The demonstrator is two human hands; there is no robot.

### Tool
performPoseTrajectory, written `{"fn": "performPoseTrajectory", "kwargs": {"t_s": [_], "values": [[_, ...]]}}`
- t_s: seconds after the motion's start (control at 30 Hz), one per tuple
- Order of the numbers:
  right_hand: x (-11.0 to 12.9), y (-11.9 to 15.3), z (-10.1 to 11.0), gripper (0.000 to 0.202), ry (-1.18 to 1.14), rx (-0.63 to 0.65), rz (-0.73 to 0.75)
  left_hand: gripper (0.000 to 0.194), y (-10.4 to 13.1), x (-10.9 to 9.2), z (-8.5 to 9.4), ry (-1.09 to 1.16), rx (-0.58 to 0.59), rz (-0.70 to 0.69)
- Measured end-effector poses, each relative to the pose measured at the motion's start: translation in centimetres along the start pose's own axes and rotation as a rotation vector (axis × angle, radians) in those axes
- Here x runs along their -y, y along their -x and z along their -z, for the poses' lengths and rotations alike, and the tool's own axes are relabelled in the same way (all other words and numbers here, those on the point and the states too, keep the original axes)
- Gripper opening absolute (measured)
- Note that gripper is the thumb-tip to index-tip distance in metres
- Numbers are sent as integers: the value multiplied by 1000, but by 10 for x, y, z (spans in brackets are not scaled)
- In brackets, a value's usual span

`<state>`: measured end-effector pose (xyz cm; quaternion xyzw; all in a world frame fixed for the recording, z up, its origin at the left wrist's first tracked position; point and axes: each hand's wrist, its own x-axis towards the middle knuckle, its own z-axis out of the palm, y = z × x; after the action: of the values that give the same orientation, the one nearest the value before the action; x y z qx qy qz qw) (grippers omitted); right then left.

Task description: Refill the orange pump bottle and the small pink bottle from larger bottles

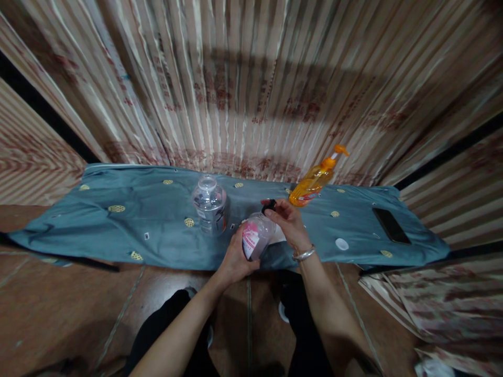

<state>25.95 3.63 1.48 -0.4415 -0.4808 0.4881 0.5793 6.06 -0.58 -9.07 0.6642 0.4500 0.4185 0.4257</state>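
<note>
A clear bottle with a pink and white label (251,238) is tilted over the front middle of the cloth-covered table. My left hand (238,261) is wrapped round its lower body. At its neck is a black cap or pump top (269,207), and the fingers of my right hand (288,222) are closed on it. A larger clear bottle without a cap (211,207) stands to the left. Behind my right hand stands an orange pump bottle (312,183). Something white lies partly hidden behind the held bottle.
A white round lid (341,244) lies on the blue-green cloth (157,209) to the right. Farther right is a black phone (391,225). Pleated curtains (251,94) hang behind the table, and black poles run at both sides.
</note>
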Motion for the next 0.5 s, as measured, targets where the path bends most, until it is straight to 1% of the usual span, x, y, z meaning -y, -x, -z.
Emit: {"fn": "performPoseTrajectory", "kwargs": {"t_s": [0.07,0.13,0.2,0.3,0.37,0.43,0.5], "values": [[2,1,0,57,-3,49,-3,120,-1,0,1,7,5,14],[3,2,-1,59,-10,72,2,120,-1,0,2,15,4,25],[1,2,-2,62,-6,44,6,120,-1,1,2,20,-1,32],[-3,0,-2,64,15,-47,11,121,-1,3,1,28,-4,34],[-4,-1,-2,65,17,-73,14,122,-2,4,0,32,-1,29],[-3,0,-1,61,14,-47,11,122,-2,4,0,32,3,26],[1,2,-1,56,12,11,5,121,-2,3,0,28,4,27]]}}
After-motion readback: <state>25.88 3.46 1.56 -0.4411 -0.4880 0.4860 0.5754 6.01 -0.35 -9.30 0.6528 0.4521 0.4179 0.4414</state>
